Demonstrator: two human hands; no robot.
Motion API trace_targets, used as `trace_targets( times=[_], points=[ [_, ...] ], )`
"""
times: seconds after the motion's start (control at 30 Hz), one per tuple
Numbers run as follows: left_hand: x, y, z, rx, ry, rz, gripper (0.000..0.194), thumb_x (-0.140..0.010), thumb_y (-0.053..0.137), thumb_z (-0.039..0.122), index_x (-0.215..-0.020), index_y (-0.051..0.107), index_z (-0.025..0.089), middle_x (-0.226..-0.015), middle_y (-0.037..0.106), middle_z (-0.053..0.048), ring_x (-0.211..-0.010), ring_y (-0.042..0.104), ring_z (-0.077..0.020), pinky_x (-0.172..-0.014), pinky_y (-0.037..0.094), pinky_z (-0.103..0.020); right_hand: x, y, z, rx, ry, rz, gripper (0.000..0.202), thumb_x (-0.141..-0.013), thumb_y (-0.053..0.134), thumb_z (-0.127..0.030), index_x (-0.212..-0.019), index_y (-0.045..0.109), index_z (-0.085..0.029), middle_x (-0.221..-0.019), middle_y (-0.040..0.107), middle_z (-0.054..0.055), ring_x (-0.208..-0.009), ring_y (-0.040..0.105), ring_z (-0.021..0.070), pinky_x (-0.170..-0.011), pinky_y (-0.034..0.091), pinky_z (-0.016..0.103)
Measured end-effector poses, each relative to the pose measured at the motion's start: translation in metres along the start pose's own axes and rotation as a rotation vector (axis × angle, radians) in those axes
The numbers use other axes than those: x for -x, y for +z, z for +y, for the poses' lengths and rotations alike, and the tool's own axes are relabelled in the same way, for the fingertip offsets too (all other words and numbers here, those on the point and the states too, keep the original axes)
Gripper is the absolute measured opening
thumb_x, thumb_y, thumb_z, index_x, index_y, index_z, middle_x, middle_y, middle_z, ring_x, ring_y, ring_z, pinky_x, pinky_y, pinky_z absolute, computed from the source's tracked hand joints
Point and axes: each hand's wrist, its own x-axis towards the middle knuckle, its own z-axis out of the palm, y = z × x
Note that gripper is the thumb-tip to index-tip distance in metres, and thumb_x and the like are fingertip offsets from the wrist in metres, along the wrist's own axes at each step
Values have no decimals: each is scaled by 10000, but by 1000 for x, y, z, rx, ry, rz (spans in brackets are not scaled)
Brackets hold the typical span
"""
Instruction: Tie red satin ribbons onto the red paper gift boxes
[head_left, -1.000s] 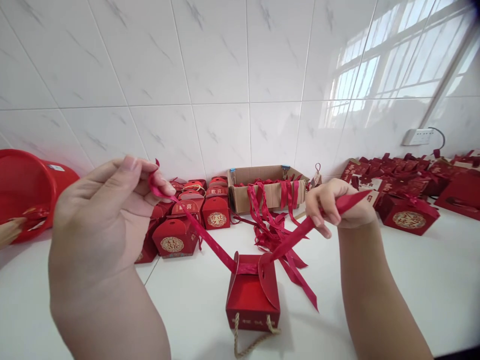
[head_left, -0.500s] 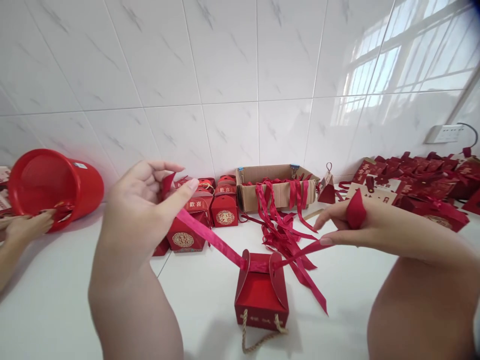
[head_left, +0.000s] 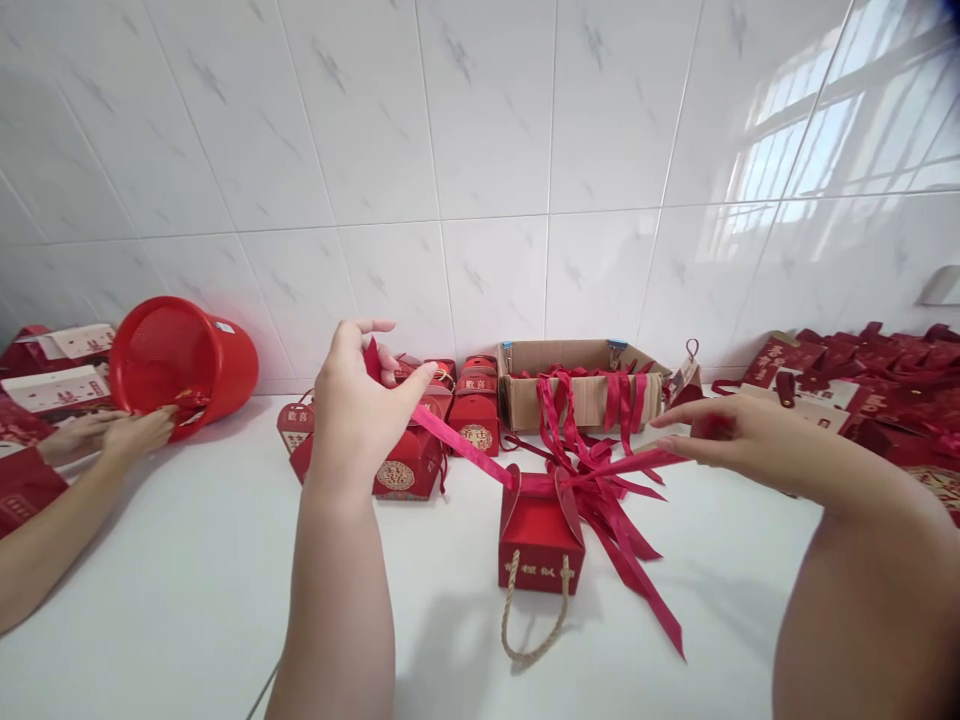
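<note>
A small red gift box (head_left: 541,530) with gold characters and a rope handle (head_left: 534,650) stands upright in front of me. A crimson ribbon (head_left: 466,450) runs through the holes in its raised top flaps. My left hand (head_left: 367,400) is closed on the ribbon's left end, pinched between thumb and fingers. On the other side, my right hand (head_left: 720,440) pinches the right end. Both lengths are stretched outward above the box. Behind its right side, loose ribbons (head_left: 619,540) trail over the white table (head_left: 450,600).
A cardboard box (head_left: 529,400) holding ribbons stands at the wall. Several red gift boxes (head_left: 474,415) sit left of it, and more red boxes (head_left: 892,390) are piled right. A co-worker's hands (head_left: 135,435) reach to a red bucket (head_left: 240,365) lying on its side.
The view has turned left, so things appear further right. My left hand still holds its ribbon end; my right hand's fingers have shifted on theirs. The co-worker's second hand now shows by the bucket.
</note>
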Motion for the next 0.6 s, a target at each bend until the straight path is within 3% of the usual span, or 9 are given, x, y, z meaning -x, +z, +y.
trace_targets(
  times=[0.2,0.4,0.5,0.6],
  points=[
    [-3,-2,-2,-58,-34,20,421,-624,753,306,-994,557,263,-669,502,53,-586,491,-128,-605,421,-258,-4,4,0,-55,60,-65,400,-779,537,-568,-958,715,-259,-891,712,58,-714,657,224,-546,503,295],
    [-4,-5,-2,-15,-82,10,338,-628,752,296,-922,594,248,-674,503,46,-587,494,-123,-587,420,-256,-13,8,0,-56,134,-71,370,-800,517,-506,-986,705,-247,-1068,689,47,-957,638,279,-742,525,361],
    [-2,-4,0,183,-87,-31,332,-653,732,262,-954,594,242,-706,521,41,-644,526,-121,-625,449,-252,-13,5,-11,-55,123,56,381,-806,506,-513,-1011,694,-254,-1057,686,46,-991,618,292,-800,504,398],
    [0,-2,6,494,-39,-35,373,-656,684,129,-997,569,229,-784,563,23,-743,563,-121,-698,479,-253,-13,4,-25,-65,83,253,327,-813,511,-494,-970,696,-276,-997,694,35,-985,613,301,-873,454,465]
  ],
)
